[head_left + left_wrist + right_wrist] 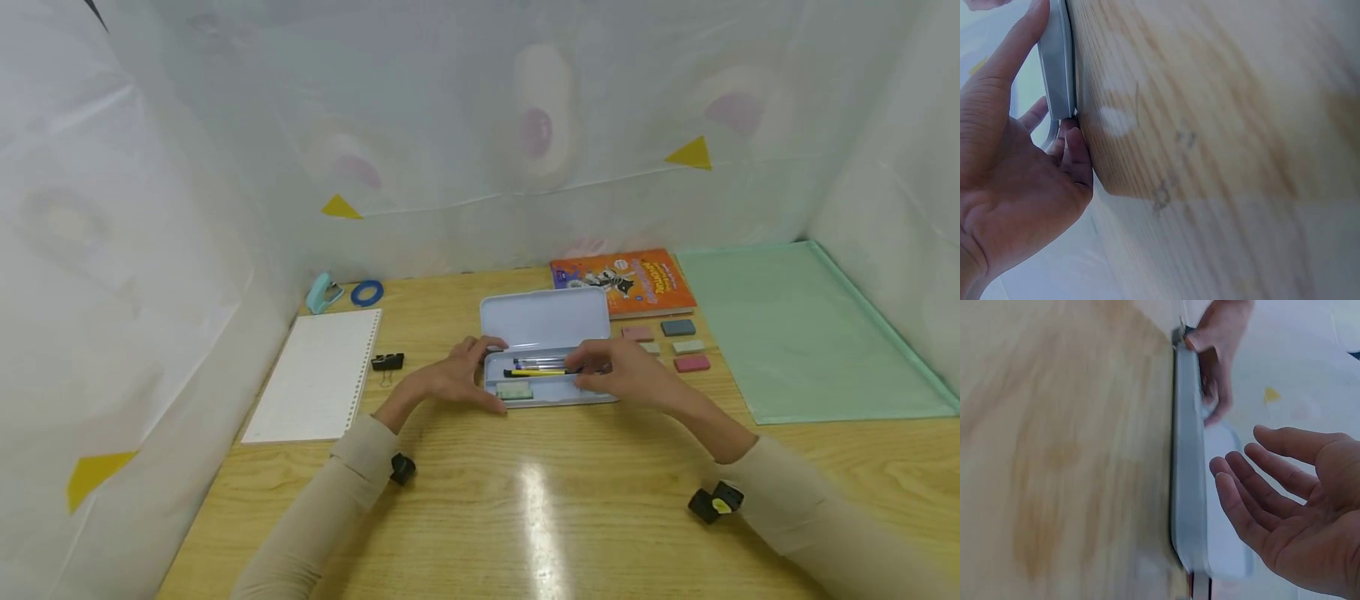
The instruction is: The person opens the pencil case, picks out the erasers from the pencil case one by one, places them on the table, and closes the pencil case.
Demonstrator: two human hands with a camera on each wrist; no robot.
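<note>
At the near side of the wooden table (465, 517), two beige sleeves (795, 500) are seen reaching in from left and right, a small black device (402, 469) being worn at each wrist. Farther in, at the centre, an open pencil case (555, 392) is laid flat on the wood. Its left end is grasped by the left hand (459, 379), the thumb being set along the near wall and the fingers bent round the end. The right hand (633, 373) is held over the right part of the case; its fingers are loosely bent and spread apart in the right wrist view, with nothing gripped.

In the near compartment a pale green-and-white eraser (514, 390) is seen at the left; in the far compartment a yellow-and-black pen (536, 373) is placed, with clear pens (538, 363) just beyond it. The lid (546, 321) is raised on the far side.

To the left, a ring-holed notebook (315, 375) is laid, with a black binder clip (387, 362) just right of it. To the right, loose erasers (692, 363) are grouped between the case and a green mat (817, 333). Behind the lid, an orange book (660, 283) is partly covered. At the far left, a blue ring (367, 292) and a turquoise stapler (318, 293) are placed before a pale curtain (450, 142).
</note>
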